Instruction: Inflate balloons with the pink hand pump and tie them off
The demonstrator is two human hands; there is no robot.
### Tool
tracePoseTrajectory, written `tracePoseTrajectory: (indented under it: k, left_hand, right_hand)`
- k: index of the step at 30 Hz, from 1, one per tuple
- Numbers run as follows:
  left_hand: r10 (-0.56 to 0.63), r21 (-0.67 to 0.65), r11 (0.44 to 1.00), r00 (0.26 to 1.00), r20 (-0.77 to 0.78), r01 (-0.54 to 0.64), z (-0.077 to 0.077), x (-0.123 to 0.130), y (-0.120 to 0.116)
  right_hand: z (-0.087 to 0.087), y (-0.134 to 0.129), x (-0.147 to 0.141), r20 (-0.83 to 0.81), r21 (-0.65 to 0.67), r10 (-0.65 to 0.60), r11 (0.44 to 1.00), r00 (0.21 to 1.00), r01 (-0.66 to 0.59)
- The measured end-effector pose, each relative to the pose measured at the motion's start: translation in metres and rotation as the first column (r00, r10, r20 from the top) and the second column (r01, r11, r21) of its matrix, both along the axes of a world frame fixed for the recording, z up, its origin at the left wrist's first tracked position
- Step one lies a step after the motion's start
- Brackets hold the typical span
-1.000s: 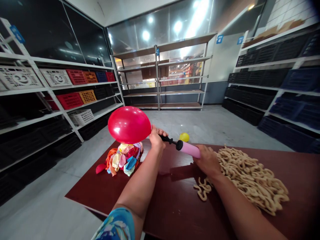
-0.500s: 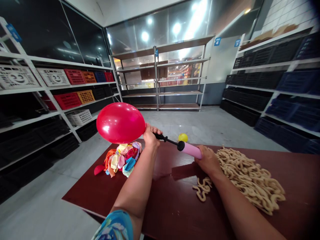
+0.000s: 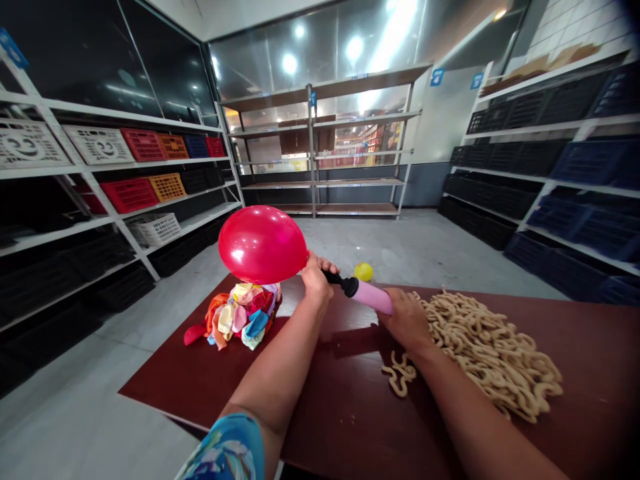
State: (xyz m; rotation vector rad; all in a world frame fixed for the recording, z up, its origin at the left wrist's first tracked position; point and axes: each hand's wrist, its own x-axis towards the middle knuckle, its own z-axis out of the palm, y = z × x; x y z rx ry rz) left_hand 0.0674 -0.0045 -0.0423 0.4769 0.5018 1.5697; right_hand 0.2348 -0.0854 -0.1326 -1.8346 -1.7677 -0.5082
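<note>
An inflated red balloon (image 3: 263, 244) sits at the black nozzle end of a pink hand balloon pump (image 3: 371, 296), above the table. My left hand (image 3: 317, 277) is closed around the balloon's neck and the pump's black end; the neck itself is mostly hidden by the fingers. The pink barrel's near end is wrapped by my right hand (image 3: 406, 321). The barrel's black collar lies close against the black part, with hardly any rod showing. Below the red balloon is a heap of limp, multicoloured balloons (image 3: 240, 315).
A pile of beige, curled, rope-like pieces (image 3: 493, 353) covers the right of the dark red table (image 3: 345, 407). A few similar pieces (image 3: 399, 375) lie near my right forearm. Beyond the table is a yellow balloon (image 3: 363, 271). Shelves with crates (image 3: 131, 195) line the walls.
The pump's rod has slid into the barrel, bringing my hands closer together. My left hand and the red balloon moved right; my right hand moved slightly left.
</note>
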Motion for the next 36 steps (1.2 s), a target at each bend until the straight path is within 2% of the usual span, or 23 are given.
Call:
tracePoseTrajectory:
  k: [3, 5, 12, 16, 22, 28, 33, 36]
  left_hand:
    - [-0.01, 0.004, 1.0, 1.0, -0.005, 0.01, -0.005, 0.007, -0.003]
    - [-0.016, 0.008, 1.0, 1.0, -0.018, 0.017, -0.002, 0.006, -0.003]
    - [0.026, 0.118, 0.993, 0.999, -0.021, -0.023, 0.028, -0.032, 0.004]
    - [0.074, 0.163, 0.984, 0.997, -0.027, -0.068, 0.036, -0.044, 0.006]
    - [0.053, 0.126, 0.991, 0.998, -0.03, -0.049, 0.023, -0.025, 0.002]
    - [0.008, 0.009, 1.0, 0.998, -0.062, -0.007, 0.001, 0.005, -0.007]
    - [-0.004, -0.002, 1.0, 0.998, -0.067, 0.003, -0.005, 0.01, -0.009]
    - [0.003, -0.007, 1.0, 0.998, -0.061, -0.003, -0.006, 0.01, -0.009]
  right_hand:
    - [0.0, 0.0, -0.001, -0.013, 0.009, 0.031, 0.999, 0.999, -0.031]
    - [0.001, 0.0, 0.0, -0.022, -0.005, 0.046, 0.999, 0.999, -0.046]
    - [0.003, 0.003, 0.008, -0.066, -0.03, 0.058, 0.998, 0.996, -0.06]
    - [0.0, 0.004, 0.011, -0.081, -0.036, 0.025, 0.999, 0.996, -0.028]
    - [0.001, 0.0, 0.002, -0.079, -0.042, -0.035, 0.999, 0.996, 0.031]
    - [0.006, -0.004, -0.008, -0.121, -0.1, 0.025, 0.994, 0.992, -0.037]
    - [0.004, -0.004, -0.01, -0.172, -0.155, -0.007, 0.988, 0.985, -0.02]
    - [0.006, -0.004, -0.013, -0.144, -0.116, 0.014, 0.993, 0.99, -0.031]
